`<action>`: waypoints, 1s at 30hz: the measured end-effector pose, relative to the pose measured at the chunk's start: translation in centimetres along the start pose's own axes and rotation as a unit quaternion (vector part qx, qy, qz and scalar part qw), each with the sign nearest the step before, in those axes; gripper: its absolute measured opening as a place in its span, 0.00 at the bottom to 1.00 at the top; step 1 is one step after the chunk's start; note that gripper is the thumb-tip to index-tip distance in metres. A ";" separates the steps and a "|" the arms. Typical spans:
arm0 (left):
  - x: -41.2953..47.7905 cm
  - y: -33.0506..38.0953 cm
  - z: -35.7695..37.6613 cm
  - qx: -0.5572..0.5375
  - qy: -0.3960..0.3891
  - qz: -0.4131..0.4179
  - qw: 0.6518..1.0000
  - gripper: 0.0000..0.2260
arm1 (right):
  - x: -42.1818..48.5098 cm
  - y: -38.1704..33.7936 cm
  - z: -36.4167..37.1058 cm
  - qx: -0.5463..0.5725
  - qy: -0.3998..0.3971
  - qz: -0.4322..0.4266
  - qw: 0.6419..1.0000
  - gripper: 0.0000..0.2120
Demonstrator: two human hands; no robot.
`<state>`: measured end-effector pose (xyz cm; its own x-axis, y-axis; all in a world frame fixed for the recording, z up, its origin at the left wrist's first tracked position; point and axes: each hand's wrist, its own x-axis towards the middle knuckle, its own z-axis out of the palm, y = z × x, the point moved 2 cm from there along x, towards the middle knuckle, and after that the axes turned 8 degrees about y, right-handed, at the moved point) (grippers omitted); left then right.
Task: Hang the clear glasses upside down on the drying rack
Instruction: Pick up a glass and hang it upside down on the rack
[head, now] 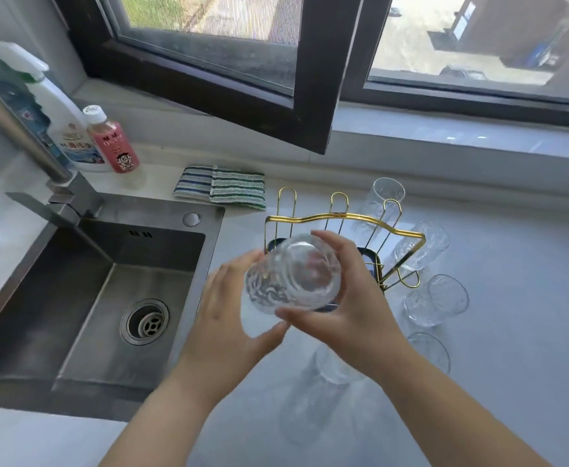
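Observation:
A clear textured glass (294, 274) is held tilted in front of me, its base turned toward the camera. My right hand (350, 298) grips it from the right side. My left hand (232, 318) touches its lower left, fingers spread. Just behind stands the gold wire drying rack (343, 218) with upright loop pegs and nothing hanging on them. Several more clear glasses stand on the counter around the rack: one behind it (386, 193), one at its right (423, 246), two lower right (439, 299) (431, 350), and one partly hidden under my right forearm (330, 365).
A steel sink (84, 298) with a faucet (57, 203) lies to the left. A spray cleaner bottle (63, 129) and a pink drink bottle (111, 143) stand behind it. Striped cloths (222, 187) lie near the window sill. An open window frame (208, 79) juts inward over the counter.

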<state>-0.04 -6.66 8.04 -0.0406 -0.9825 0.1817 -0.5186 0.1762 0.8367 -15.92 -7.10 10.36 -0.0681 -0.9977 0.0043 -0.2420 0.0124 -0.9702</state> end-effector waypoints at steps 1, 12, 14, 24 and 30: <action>0.6 -0.3 0.7 0.010 0.007 0.002 1.000 0.34 | 0.7 0.0 0.3 -0.042 0.005 -0.019 0.999 0.38; 2.8 -5.0 3.4 -0.043 0.024 -0.127 0.991 0.30 | 3.8 4.9 3.3 -0.087 0.017 0.016 0.996 0.37; 3.0 -5.3 3.6 -0.041 0.018 -0.135 0.990 0.29 | 4.0 5.5 3.4 -0.088 0.017 0.026 0.996 0.37; 2.7 -7.6 5.0 -0.071 0.001 -0.171 0.983 0.31 | 4.1 7.1 3.6 -0.115 -0.009 0.052 0.992 0.38; 2.7 -8.0 5.1 -0.075 -0.005 -0.169 0.983 0.31 | 4.3 7.2 3.6 -0.121 -0.023 0.054 0.991 0.40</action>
<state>-0.35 -11.05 -0.85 0.1032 -0.9870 -0.1235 -0.3714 -0.1535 0.9157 -14.51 -11.49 2.49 -0.0627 -0.9917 -0.1124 -0.4611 0.1287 -0.8780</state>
